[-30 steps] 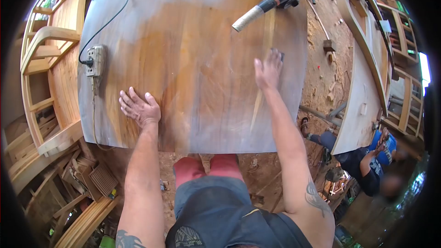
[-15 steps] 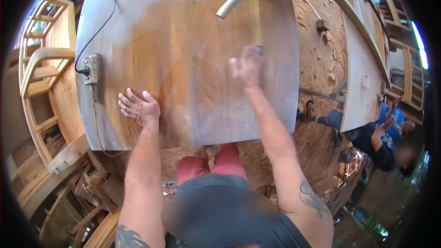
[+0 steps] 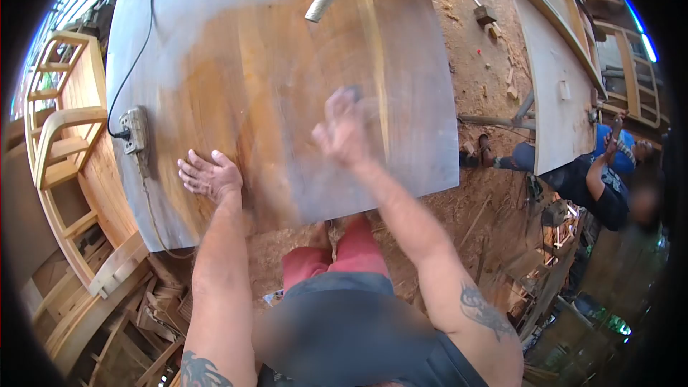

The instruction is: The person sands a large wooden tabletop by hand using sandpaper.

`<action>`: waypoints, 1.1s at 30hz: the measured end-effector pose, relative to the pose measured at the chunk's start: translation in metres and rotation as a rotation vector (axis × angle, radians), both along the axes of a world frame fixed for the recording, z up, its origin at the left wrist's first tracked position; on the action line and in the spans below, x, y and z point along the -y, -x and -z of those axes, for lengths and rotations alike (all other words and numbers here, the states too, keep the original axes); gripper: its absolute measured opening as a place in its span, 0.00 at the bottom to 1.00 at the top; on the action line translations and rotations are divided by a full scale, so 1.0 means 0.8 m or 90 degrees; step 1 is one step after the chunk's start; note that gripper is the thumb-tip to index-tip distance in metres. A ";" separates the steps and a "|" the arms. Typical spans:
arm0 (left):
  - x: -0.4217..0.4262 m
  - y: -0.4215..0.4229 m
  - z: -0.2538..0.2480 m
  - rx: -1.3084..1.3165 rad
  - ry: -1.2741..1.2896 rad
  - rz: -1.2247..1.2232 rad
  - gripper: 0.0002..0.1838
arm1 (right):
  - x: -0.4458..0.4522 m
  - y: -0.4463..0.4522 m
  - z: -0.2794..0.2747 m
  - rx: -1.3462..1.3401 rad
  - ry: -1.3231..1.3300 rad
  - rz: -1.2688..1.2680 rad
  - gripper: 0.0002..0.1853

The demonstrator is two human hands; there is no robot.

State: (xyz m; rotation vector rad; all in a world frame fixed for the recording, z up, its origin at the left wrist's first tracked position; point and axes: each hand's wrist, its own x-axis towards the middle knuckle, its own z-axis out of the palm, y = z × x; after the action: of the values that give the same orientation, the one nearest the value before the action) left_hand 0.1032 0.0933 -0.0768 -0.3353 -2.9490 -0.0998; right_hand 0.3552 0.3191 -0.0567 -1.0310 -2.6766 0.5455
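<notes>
Pale haze (image 3: 132, 50) marks the wooden panel (image 3: 265, 100) near the power socket (image 3: 134, 131), left of my left hand (image 3: 208, 175), its fingers spread flat, gripping nothing. Beyond and between both hands' fingers, brown grain shows; I judge the surface only partly clear. My blurred right hand (image 3: 345, 132) has its fingers over a dark pad (image 3: 352, 91), haze lying to their right.
</notes>
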 end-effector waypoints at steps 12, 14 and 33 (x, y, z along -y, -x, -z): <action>-0.001 0.000 -0.002 0.005 0.006 -0.005 0.39 | -0.031 -0.026 -0.005 0.002 0.026 0.103 0.48; 0.002 0.001 0.001 -0.003 -0.012 0.001 0.39 | 0.046 -0.003 -0.058 0.123 0.092 -0.074 0.47; 0.002 0.002 0.005 -0.015 -0.009 0.001 0.39 | 0.106 -0.139 -0.042 0.036 0.127 -0.078 0.43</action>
State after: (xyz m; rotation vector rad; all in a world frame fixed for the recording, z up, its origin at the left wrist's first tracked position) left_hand 0.1015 0.0914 -0.0808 -0.3350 -2.9232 -0.1169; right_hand 0.4666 0.2346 -0.0230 -0.9470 -2.7942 0.8335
